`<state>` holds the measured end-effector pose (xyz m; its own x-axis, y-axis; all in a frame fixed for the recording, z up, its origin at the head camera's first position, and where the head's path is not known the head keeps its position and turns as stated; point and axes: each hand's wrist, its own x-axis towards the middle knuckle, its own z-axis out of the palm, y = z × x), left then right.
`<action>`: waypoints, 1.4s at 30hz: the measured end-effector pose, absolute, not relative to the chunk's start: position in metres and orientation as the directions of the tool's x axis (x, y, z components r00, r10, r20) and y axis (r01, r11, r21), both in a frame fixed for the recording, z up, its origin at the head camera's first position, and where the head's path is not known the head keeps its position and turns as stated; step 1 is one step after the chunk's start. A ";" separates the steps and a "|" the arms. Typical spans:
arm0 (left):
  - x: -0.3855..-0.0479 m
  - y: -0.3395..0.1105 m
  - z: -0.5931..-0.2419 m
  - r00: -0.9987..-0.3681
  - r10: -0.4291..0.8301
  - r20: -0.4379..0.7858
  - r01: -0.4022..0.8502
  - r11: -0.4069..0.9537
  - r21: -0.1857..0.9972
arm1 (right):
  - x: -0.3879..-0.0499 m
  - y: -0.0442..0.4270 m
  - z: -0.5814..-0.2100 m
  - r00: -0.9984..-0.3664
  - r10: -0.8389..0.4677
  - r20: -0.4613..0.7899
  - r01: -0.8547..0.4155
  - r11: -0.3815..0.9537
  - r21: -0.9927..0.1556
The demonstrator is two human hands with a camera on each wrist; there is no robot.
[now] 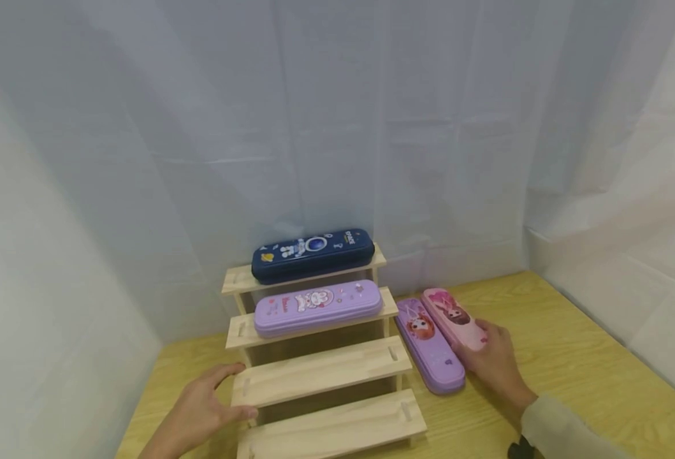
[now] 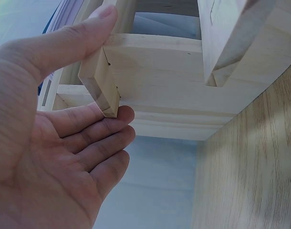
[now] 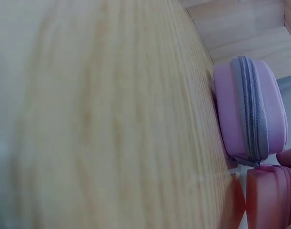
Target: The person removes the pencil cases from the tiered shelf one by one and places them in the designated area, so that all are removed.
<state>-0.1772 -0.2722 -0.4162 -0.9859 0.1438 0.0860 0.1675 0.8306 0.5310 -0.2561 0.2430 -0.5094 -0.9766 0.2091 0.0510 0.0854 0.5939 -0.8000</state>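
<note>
Gripping a closed pink case (image 1: 454, 315), contents hidden: right fingers (image 1: 489, 329).

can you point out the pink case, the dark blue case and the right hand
Pink case (image 1: 454, 317): head view, on the printed lid.
Dark blue case (image 1: 313, 255): head view, on the lid just below the round planet print.
Right hand (image 1: 493, 357): head view, on the back of the hand.
</note>
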 end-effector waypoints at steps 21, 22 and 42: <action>-0.179 -0.273 -0.418 -0.986 0.144 0.082 0.166 0.827 0.538 | -0.251 0.245 -0.511 -0.991 0.135 0.015 0.077 0.648 -0.757; -0.179 -0.273 -0.418 -0.986 0.144 0.082 0.166 0.825 0.540 | -0.251 0.245 -0.510 -0.991 0.133 0.012 0.078 0.649 -0.757; -0.178 -0.272 -0.417 -0.988 0.137 0.071 0.153 0.812 0.563 | -0.256 0.248 -0.481 -0.994 0.099 0.054 0.010 0.553 -0.833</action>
